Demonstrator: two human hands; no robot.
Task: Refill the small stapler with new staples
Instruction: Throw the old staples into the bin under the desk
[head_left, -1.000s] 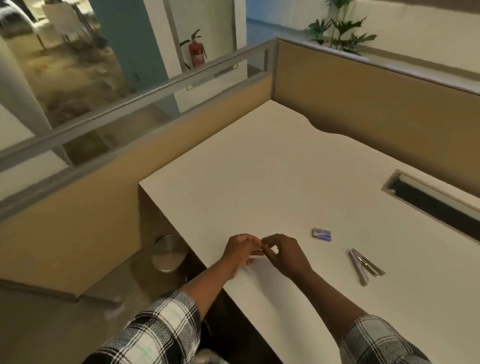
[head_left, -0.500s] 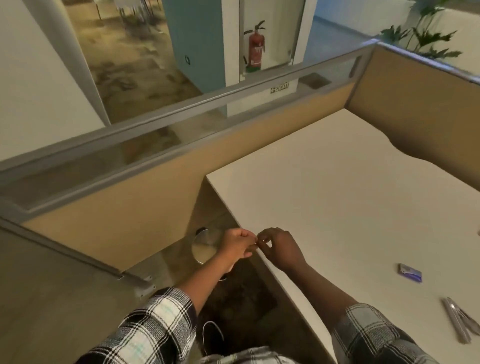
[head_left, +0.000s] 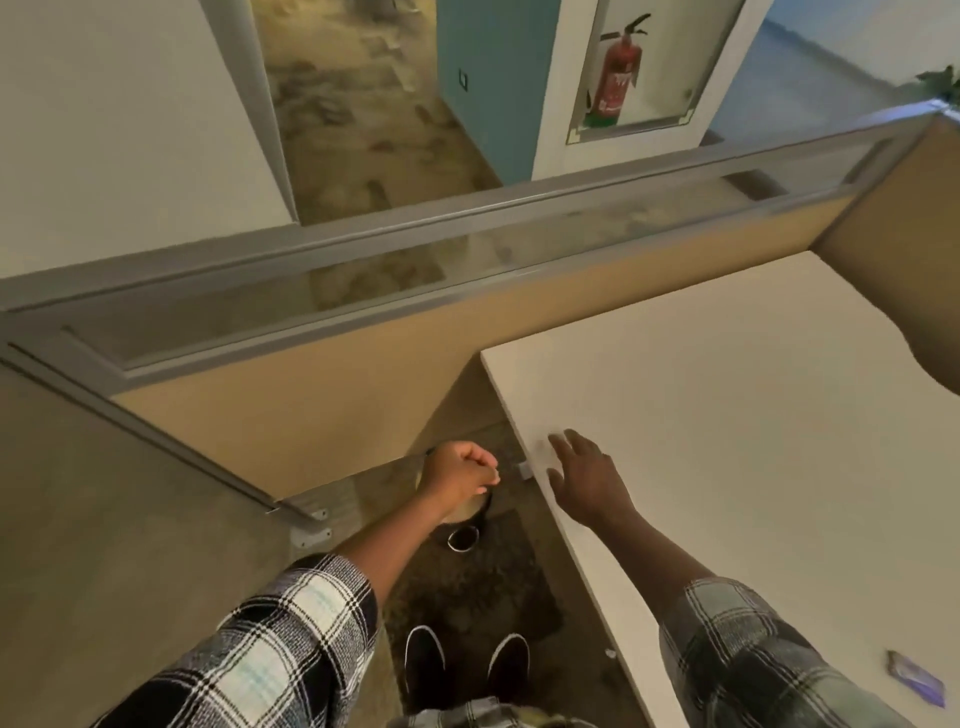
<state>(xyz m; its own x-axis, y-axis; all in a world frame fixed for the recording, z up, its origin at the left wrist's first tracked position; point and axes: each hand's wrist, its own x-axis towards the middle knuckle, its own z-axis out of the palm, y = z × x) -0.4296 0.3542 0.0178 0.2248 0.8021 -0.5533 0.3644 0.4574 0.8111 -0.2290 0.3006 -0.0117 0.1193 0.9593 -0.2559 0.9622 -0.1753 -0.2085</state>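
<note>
The view has swung left since half a second ago, so the white desk (head_left: 727, 415) now fills only the right side and the partition (head_left: 311, 374) and floor take the rest; the stapler, which lay near the right edge of the picture then, is out of frame now, presumably off to the right on the desk; only the small purple staple box (head_left: 917, 678) shows, at the lower right corner of the desk. The two hands, which were together over the desk edge pinching something tiny between them, have parted; the right hand (head_left: 584, 478) lies spread over the desk's left edge, fingers straight and holding nothing; the left hand (head_left: 460, 475) has gone out past the desk, fist curled, above a round bin (head_left: 470, 512) on the floor; whether anything is inside that fist I cannot tell. My reading is that spent or jammed staples are being dropped in the bin; loading fresh staples is not yet begun.
</note>
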